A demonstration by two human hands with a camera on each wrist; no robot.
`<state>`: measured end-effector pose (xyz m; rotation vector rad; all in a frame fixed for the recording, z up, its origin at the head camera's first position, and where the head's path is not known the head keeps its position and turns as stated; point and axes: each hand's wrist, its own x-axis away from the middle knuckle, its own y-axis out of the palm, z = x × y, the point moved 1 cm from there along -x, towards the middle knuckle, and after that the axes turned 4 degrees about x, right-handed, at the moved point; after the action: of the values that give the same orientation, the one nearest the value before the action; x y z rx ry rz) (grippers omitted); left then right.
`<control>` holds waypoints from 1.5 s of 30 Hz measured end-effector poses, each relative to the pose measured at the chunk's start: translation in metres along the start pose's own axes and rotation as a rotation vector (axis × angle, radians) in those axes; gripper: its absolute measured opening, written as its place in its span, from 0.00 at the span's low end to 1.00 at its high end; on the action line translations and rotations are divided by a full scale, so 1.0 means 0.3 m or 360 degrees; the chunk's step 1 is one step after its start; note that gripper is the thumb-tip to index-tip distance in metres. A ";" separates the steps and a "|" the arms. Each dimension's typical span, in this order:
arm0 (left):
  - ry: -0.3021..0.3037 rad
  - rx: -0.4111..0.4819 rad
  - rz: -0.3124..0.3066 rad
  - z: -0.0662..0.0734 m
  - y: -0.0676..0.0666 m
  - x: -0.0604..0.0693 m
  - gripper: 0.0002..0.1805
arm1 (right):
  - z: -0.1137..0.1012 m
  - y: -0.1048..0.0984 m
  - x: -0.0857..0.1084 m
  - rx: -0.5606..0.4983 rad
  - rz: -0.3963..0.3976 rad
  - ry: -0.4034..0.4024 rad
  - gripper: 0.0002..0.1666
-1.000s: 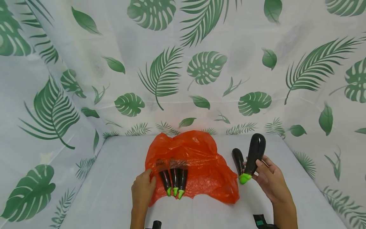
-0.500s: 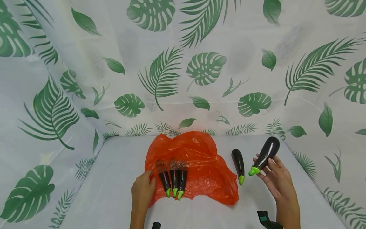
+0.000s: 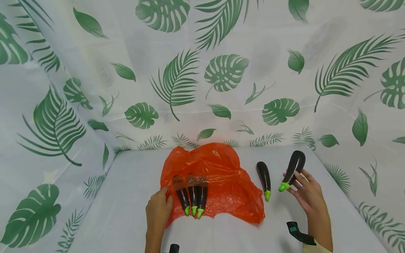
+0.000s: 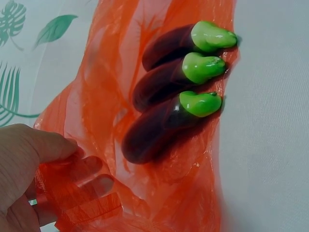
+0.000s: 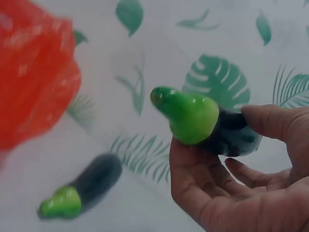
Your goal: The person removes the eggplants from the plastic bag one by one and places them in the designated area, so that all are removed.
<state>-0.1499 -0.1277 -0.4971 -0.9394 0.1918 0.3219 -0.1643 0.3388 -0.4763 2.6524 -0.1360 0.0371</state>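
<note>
A red plastic bag point(image 3: 227, 196) lies spread on the table, with three dark eggplants point(image 3: 193, 200) partly inside its mouth, their green stem ends toward the near edge. My left hand point(image 3: 157, 209) pinches the bag's left edge between thumb and fingers; in the left wrist view, fingers show through the thin film. On the right, my right hand point(image 3: 307, 191) holds another eggplant point(image 3: 295, 167) above the table, thumb on one side and fingers under it, green end pointing down and left. One more eggplant point(image 3: 263, 179) lies on the table between the bag and my right hand.
A white table surface point(image 3: 126, 196) runs back to a wall of white cloth point(image 3: 190, 88) printed with green leaves. The same cloth rises at left and right. A black strap point(image 3: 300, 234) sits at my right wrist.
My right hand has carried its eggplant to the right, away from the one lying on the table, and turned it somewhat. The left hand and bag have stayed in place.
</note>
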 end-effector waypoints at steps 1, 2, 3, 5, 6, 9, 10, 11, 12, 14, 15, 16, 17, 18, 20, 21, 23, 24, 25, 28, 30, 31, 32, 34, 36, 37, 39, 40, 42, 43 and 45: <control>0.0003 -0.0001 0.0002 -0.001 0.000 0.000 0.06 | 0.007 -0.014 -0.012 0.0095 0.0075 0.0060 0.26; 0.0005 -0.0001 0.0000 0.000 -0.001 -0.001 0.06 | 0.014 -0.027 -0.023 0.0197 0.0139 0.0120 0.30; 0.0002 0.0000 -0.0003 -0.001 -0.001 -0.001 0.06 | 0.022 -0.040 -0.035 0.0309 0.0196 0.0180 0.35; 0.0005 -0.0001 -0.0004 0.000 0.000 -0.003 0.06 | 0.037 -0.063 -0.058 0.0522 0.0273 0.0291 0.45; 0.0004 0.0000 -0.0003 0.000 0.000 -0.004 0.05 | 0.044 -0.073 -0.070 0.0617 0.0288 0.0337 0.49; 0.0008 0.0006 -0.0011 0.004 0.000 -0.006 0.04 | 0.062 -0.092 -0.102 0.0848 0.0289 0.0404 0.55; 0.0012 0.0007 -0.0013 0.005 0.000 -0.006 0.04 | 0.066 -0.095 -0.111 0.0917 0.0285 0.0418 0.54; 0.0016 0.0008 -0.0013 0.006 -0.001 -0.006 0.04 | 0.071 -0.097 -0.119 0.0992 0.0279 0.0425 0.54; 0.0016 0.0008 -0.0020 0.007 0.000 -0.006 0.03 | 0.076 -0.097 -0.126 0.1064 0.0280 0.0427 0.53; 0.0019 0.0008 -0.0026 0.008 0.000 -0.005 0.03 | 0.086 -0.093 -0.137 0.1182 0.0295 0.0437 0.51; 0.0019 0.0006 -0.0024 0.008 0.000 -0.005 0.03 | 0.091 -0.091 -0.142 0.1227 0.0303 0.0442 0.50; 0.0020 0.0000 -0.0018 0.007 0.000 -0.005 0.03 | 0.097 -0.089 -0.147 0.1262 0.0308 0.0447 0.49; 0.0019 -0.0006 -0.0013 0.005 -0.001 -0.006 0.03 | 0.102 -0.086 -0.153 0.1288 0.0321 0.0448 0.48; 0.0018 -0.0008 -0.0013 0.005 -0.001 -0.007 0.03 | 0.108 -0.083 -0.157 0.1305 0.0342 0.0454 0.47; 0.0018 -0.0010 -0.0010 0.003 -0.001 -0.009 0.03 | 0.118 -0.078 -0.164 0.1324 0.0381 0.0458 0.45; 0.0021 -0.0013 -0.0011 0.003 0.000 -0.009 0.03 | 0.123 -0.077 -0.168 0.1342 0.0397 0.0458 0.44; 0.0021 -0.0014 -0.0012 0.002 0.000 -0.010 0.03 | 0.132 -0.072 -0.173 0.1367 0.0428 0.0463 0.44; 0.0022 -0.0015 -0.0011 0.001 0.001 -0.010 0.04 | 0.136 -0.070 -0.175 0.1386 0.0441 0.0467 0.43; 0.0020 -0.0019 -0.0009 0.000 0.002 -0.009 0.04 | 0.140 -0.069 -0.177 0.1401 0.0451 0.0473 0.43; 0.0017 -0.0015 -0.0001 -0.003 0.003 -0.007 0.04 | 0.153 -0.067 -0.182 0.1452 0.0476 0.0512 0.42; 0.0016 -0.0011 0.0005 -0.005 0.004 -0.005 0.03 | 0.160 -0.066 -0.184 0.1467 0.0485 0.0549 0.41; 0.0017 -0.0009 0.0008 -0.005 0.005 -0.005 0.03 | 0.161 -0.065 -0.186 0.1471 0.0486 0.0567 0.41; 0.0016 -0.0007 0.0008 -0.005 0.007 -0.004 0.03 | 0.161 -0.064 -0.188 0.1477 0.0481 0.0578 0.41; 0.0018 -0.0007 0.0006 -0.005 0.008 -0.005 0.03 | 0.159 -0.060 -0.192 0.1483 0.0466 0.0601 0.40; 0.0016 -0.0008 -0.0002 -0.006 0.008 -0.006 0.03 | 0.157 -0.055 -0.197 0.1499 0.0459 0.0620 0.40; 0.0015 -0.0006 -0.0008 -0.005 0.007 -0.007 0.03 | 0.156 -0.053 -0.198 0.1508 0.0452 0.0627 0.40; 0.0011 -0.0002 -0.0011 -0.005 0.007 -0.007 0.03 | 0.156 -0.051 -0.202 0.1524 0.0455 0.0634 0.39; 0.0012 -0.0002 -0.0012 -0.005 0.007 -0.006 0.03 | 0.157 -0.050 -0.204 0.1536 0.0465 0.0635 0.39; 0.0011 -0.0002 -0.0008 -0.004 0.007 -0.005 0.03 | 0.160 -0.049 -0.206 0.1550 0.0478 0.0621 0.38; 0.0010 -0.0001 -0.0006 -0.003 0.007 -0.004 0.03 | 0.161 -0.048 -0.206 0.1558 0.0488 0.0613 0.38; 0.0006 -0.0002 -0.0009 -0.003 0.007 -0.003 0.04 | 0.166 -0.045 -0.209 0.1577 0.0510 0.0595 0.37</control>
<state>-0.1514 -0.1274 -0.4990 -0.9418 0.1922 0.3155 -0.2251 0.3331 -0.5296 3.4799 -0.5283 0.9143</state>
